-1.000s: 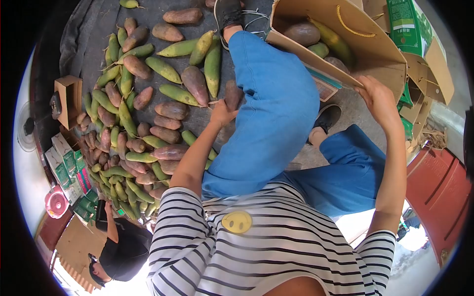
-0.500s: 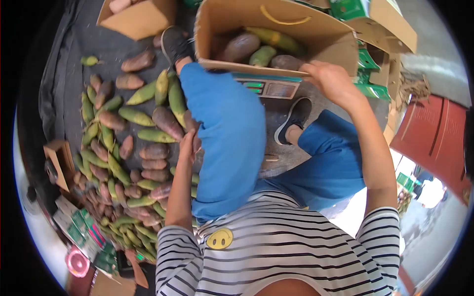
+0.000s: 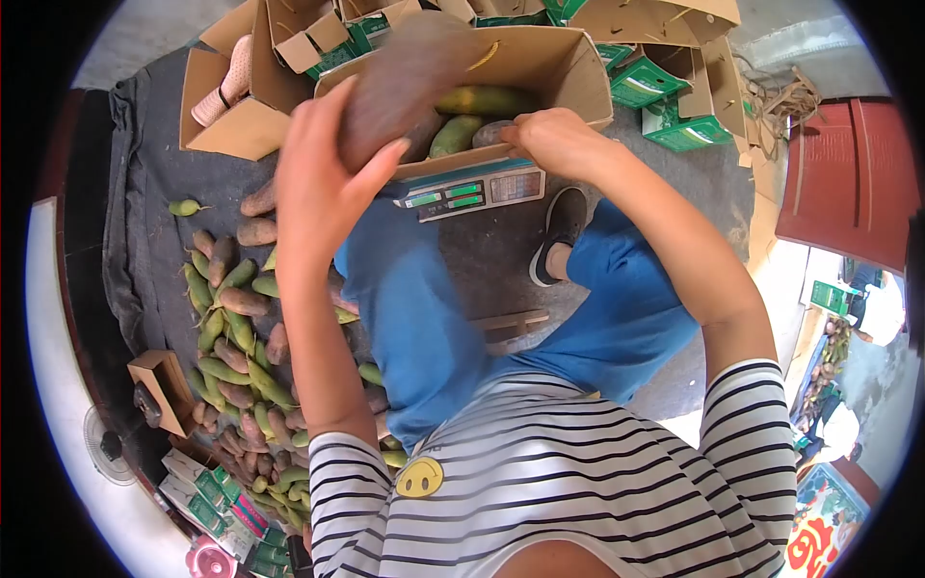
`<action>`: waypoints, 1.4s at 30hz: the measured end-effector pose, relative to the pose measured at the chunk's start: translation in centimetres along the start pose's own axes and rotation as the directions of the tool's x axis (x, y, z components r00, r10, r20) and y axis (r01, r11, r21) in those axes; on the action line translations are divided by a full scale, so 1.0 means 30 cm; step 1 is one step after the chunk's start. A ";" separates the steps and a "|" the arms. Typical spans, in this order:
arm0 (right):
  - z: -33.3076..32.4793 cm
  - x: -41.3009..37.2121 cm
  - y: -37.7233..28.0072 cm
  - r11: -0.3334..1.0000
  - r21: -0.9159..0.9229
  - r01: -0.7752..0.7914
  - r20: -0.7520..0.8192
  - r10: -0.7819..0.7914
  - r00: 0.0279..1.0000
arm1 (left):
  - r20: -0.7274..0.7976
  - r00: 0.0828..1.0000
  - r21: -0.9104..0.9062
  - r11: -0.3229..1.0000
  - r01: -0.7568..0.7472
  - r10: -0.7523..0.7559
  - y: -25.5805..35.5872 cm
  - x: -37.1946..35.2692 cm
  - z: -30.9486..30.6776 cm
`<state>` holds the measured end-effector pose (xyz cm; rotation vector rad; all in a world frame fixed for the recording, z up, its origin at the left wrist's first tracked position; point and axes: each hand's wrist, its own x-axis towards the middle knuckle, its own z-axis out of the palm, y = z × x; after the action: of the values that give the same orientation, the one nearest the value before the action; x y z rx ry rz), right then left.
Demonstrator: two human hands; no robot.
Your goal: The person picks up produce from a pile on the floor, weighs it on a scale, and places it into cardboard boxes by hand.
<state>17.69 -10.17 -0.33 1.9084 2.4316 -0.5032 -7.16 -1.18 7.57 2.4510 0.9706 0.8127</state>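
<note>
My left hand (image 3: 323,178) is closed around a large brown-purple elongated fruit (image 3: 400,87), blurred by motion, and holds it over the left end of a cardboard box (image 3: 583,82). Inside this box lie a long green-yellow fruit (image 3: 491,100), a shorter green one (image 3: 455,137) and a purplish one (image 3: 489,133). My right hand (image 3: 559,143) pinches the box's near edge, its fingertips close to the purplish fruit. Under the box is a digital scale (image 3: 472,193) with lit green displays.
Many green and brown-purple fruits (image 3: 241,337) cover the dark ground cloth (image 3: 145,202) on my left. An open carton (image 3: 226,106) with pink foam netting stands at upper left. Green-and-brown boxes (image 3: 684,125) line the far side. People are at far right.
My left hand has risen from the fruits beside my leg to above the box, with a brown-purple fruit in it. My right hand stays at the box's edge. The view has shifted.
</note>
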 end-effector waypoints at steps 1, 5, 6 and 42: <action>-0.001 0.000 -0.002 1.000 0.001 -0.005 -0.003 0.005 1.000 | 0.071 0.997 0.070 0.998 -0.010 0.005 0.014 0.025 0.020; 0.015 -0.003 0.015 1.000 -0.001 0.029 -0.004 -0.029 1.000 | 0.182 0.977 0.263 0.951 -0.160 0.114 0.126 0.082 0.005; 0.017 -0.002 0.017 0.999 0.003 0.041 -0.007 -0.041 0.999 | 0.193 0.974 0.252 0.953 -0.169 0.122 0.165 0.100 0.003; -0.087 -0.126 -0.129 0.991 -0.084 -0.106 0.015 0.107 0.994 | 0.517 0.852 0.404 0.899 -0.167 -0.074 0.014 0.065 0.282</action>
<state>15.50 -13.85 3.86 1.9763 2.2850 -0.4079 -0.42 -1.20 2.09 2.8457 0.9474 -0.1128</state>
